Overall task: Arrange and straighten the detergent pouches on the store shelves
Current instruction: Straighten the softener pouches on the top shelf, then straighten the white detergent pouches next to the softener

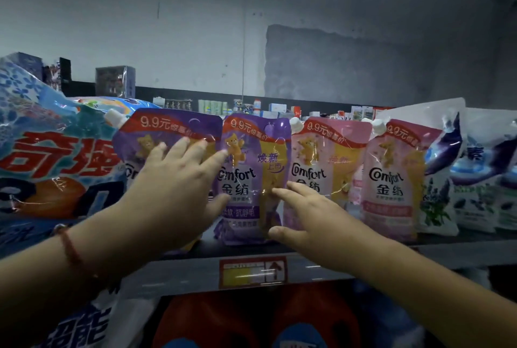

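Several Comfort pouches stand in a row on the top shelf (363, 256). My left hand (179, 182) lies flat, fingers straight, on the front of the left purple pouch (167, 132). The second purple pouch (251, 157) stands just right of it, leaning a little. My right hand (305, 216) reaches to that pouch's lower right edge, index finger and thumb spread on either side of the edge; whether they pinch it is unclear. Two pink pouches (330, 157) (391, 180) stand further right.
A big blue detergent bag (50, 152) fills the left end. White lavender-print pouches (444, 174) (484, 180) stand at the right. A red price tag (253, 272) sits on the shelf edge. Red bottles (212, 322) are on the shelf below. Grey wall behind.
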### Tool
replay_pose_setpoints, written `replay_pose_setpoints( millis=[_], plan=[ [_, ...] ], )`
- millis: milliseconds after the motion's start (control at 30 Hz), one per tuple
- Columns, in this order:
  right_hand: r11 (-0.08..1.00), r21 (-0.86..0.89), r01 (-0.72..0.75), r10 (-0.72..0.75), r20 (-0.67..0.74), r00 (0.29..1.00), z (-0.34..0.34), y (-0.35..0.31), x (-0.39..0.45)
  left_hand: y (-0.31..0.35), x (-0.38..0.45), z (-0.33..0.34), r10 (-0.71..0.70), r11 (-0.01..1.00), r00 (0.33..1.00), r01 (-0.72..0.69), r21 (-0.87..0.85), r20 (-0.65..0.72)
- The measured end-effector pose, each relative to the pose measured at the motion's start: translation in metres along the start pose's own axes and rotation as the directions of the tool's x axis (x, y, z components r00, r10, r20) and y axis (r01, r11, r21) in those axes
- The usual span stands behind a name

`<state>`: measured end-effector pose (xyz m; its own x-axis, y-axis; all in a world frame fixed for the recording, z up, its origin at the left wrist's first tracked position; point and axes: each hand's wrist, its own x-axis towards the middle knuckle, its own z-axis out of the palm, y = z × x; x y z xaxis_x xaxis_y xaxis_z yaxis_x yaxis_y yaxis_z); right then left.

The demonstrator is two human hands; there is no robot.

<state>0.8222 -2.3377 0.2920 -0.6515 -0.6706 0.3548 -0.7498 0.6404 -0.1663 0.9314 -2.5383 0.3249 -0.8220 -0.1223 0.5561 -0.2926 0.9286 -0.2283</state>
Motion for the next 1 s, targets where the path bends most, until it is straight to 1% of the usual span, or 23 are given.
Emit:
replay_pose_setpoints(
  millis=[67, 133, 233, 400, 533, 700, 833, 1000],
  plan=[
    [1.000, 0.013, 0.017, -0.017, 0.009, 1.000, -0.009, 0.012, -0.011, 0.023, -0.002, -0.008, -0.007, 1.000, 0.994, 0.007, -0.004, 0.108],
    [1.000, 0.008, 0.021, -0.021, 0.004, 1.000, -0.019, 0.030, -0.025, 0.048, 0.002, -0.017, 0.019, 0.999, 0.983, -0.014, -0.028, 0.184],
    [1.000, -0.016, 0.004, -0.004, 0.004, 1.000, -0.037, 0.067, -0.055, 0.094, 0.011, -0.030, 0.059, 0.997, 0.969, -0.046, -0.059, 0.239],
    [0.995, -0.032, -0.094, 0.095, 0.026, 0.995, -0.074, 0.156, -0.113, 0.192, 0.027, -0.045, 0.134, 0.990, 0.962, -0.117, -0.083, 0.237],
    [0.981, -0.021, -0.195, 0.196, 0.074, 0.978, -0.104, 0.236, -0.161, 0.288, 0.040, -0.050, 0.200, 0.975, 0.953, -0.171, -0.140, 0.226],
    [0.958, -0.054, -0.282, 0.285, 0.067, 0.956, -0.139, 0.322, -0.213, 0.405, 0.063, -0.053, 0.303, 0.940, 0.927, -0.253, -0.228, 0.222],
    [0.941, -0.061, -0.332, 0.336, 0.062, 0.940, -0.162, 0.378, -0.236, 0.471, 0.089, -0.057, 0.359, 0.920, 0.911, -0.310, -0.238, 0.204],
    [0.924, -0.023, -0.381, 0.381, 0.039, 0.924, -0.170, 0.442, -0.246, 0.533, 0.114, -0.049, 0.419, 0.886, 0.897, -0.370, -0.278, 0.141]
  ],
)
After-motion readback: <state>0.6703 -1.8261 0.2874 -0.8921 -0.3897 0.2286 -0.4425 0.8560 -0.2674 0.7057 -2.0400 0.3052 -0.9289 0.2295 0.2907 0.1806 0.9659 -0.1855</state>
